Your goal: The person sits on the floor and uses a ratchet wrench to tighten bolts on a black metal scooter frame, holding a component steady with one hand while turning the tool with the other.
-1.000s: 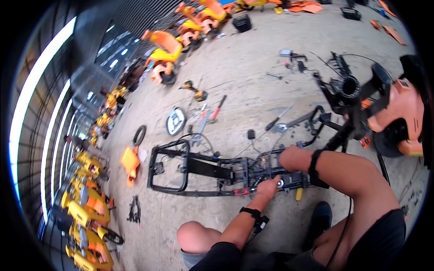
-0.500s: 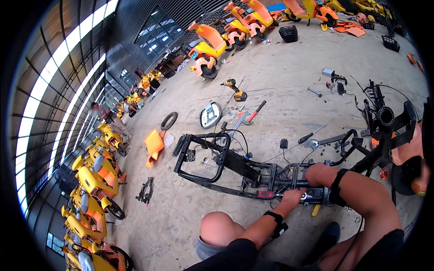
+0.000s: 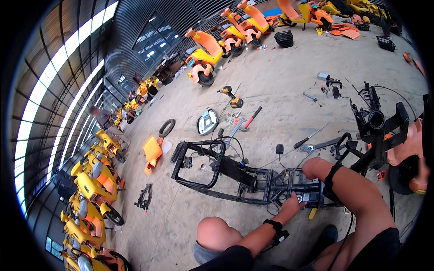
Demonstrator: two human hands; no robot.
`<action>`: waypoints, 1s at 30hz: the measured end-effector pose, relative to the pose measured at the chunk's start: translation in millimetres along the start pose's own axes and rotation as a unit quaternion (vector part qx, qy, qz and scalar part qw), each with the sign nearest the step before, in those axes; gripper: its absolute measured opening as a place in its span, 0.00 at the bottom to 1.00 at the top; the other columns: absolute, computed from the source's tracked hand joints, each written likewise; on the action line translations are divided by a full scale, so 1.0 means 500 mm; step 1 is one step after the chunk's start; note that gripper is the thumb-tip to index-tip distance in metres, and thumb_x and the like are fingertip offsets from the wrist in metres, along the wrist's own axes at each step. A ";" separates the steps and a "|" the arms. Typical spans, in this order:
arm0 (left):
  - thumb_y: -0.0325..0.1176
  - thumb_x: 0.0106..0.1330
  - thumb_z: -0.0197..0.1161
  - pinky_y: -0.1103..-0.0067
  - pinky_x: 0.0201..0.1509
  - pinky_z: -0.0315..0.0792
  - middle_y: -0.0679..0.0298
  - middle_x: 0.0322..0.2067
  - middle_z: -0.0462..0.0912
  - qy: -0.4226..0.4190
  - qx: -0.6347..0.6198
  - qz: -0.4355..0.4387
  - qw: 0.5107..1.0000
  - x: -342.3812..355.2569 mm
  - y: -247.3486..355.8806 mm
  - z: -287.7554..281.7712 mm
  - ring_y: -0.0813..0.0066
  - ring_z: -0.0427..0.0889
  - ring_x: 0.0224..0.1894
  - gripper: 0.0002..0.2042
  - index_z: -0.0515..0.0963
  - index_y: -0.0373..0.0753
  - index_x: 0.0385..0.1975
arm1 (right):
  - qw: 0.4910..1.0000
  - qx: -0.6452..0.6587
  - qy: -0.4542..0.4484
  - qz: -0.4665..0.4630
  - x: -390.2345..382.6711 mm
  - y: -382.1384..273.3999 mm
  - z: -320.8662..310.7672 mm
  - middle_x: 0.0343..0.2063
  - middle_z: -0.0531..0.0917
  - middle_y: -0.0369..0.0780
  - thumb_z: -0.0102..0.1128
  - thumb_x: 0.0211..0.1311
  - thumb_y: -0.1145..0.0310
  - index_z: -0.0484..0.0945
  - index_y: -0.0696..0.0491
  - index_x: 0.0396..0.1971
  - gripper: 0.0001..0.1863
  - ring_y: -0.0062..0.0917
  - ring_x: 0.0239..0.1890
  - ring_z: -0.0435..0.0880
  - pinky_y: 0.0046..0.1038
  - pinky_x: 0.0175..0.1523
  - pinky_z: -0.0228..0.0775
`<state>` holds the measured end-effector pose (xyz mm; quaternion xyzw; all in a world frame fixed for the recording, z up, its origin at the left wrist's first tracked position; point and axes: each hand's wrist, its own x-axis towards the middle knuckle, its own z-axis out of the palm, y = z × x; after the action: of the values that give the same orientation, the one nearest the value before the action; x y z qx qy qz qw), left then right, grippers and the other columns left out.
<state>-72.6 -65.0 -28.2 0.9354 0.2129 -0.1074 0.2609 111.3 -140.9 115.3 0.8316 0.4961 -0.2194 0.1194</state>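
Note:
A stripped black scooter frame [image 3: 239, 195] lies on the concrete floor before me. My left hand [image 3: 290, 208] is at the near side of its floor section, fingers curled in beside a small round silver part [image 3: 299, 198]. What those fingers grip is too small to make out. Across the same section, my right hand [image 3: 316, 169] rests bent down over the far rail, its fingers hidden from view. Thin cables [image 3: 282, 174] run through the frame between the hands. Just below the near rail sits a yellow handle [image 3: 312, 213].
Beyond the frame lie a screwdriver [image 3: 302, 142], a red-handled hammer-like tool [image 3: 254, 117], a cordless drill [image 3: 233, 98] and a white-and-black panel [image 3: 207, 122]. An orange panel [image 3: 153, 151] and a tyre [image 3: 167, 128] are left. Yellow scooters [image 3: 92, 187] line the left side; a person [image 3: 105, 118] stands there.
The red-handled tool beside my left hand on the frame is no longer visible. My left hand's fingers now point more upward around the round silver part. My right hand stays at the far rail.

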 end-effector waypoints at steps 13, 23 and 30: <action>0.45 0.58 0.67 0.58 0.43 0.75 0.52 0.36 0.84 -0.073 0.085 0.126 0.986 0.020 -0.014 -0.048 0.48 0.82 0.42 0.24 0.69 0.46 0.52 | 0.990 0.014 0.078 0.115 -0.001 0.115 -0.027 0.42 0.86 0.42 0.58 0.54 0.68 0.85 0.50 0.40 0.14 0.37 0.47 0.84 0.42 0.53 0.71; 0.35 0.48 0.73 0.61 0.43 0.75 0.59 0.35 0.84 -0.087 0.180 0.288 0.936 0.077 -0.025 -0.071 0.53 0.82 0.42 0.21 0.75 0.47 0.44 | 0.985 0.027 0.066 0.159 -0.031 0.167 -0.008 0.45 0.85 0.43 0.58 0.55 0.66 0.85 0.50 0.41 0.14 0.37 0.50 0.83 0.42 0.56 0.70; 0.45 0.48 0.75 0.66 0.43 0.76 0.55 0.36 0.85 -0.154 -0.135 -0.092 0.974 0.082 -0.024 -0.059 0.55 0.84 0.40 0.26 0.76 0.39 0.45 | 0.985 0.034 0.049 0.164 -0.042 0.148 -0.025 0.44 0.85 0.44 0.58 0.53 0.67 0.86 0.52 0.38 0.13 0.39 0.48 0.84 0.39 0.50 0.76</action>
<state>-39.1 -25.9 -21.4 0.8402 0.2678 -0.2438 0.4037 170.9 -187.4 135.0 0.9152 0.3501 -0.1722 0.1009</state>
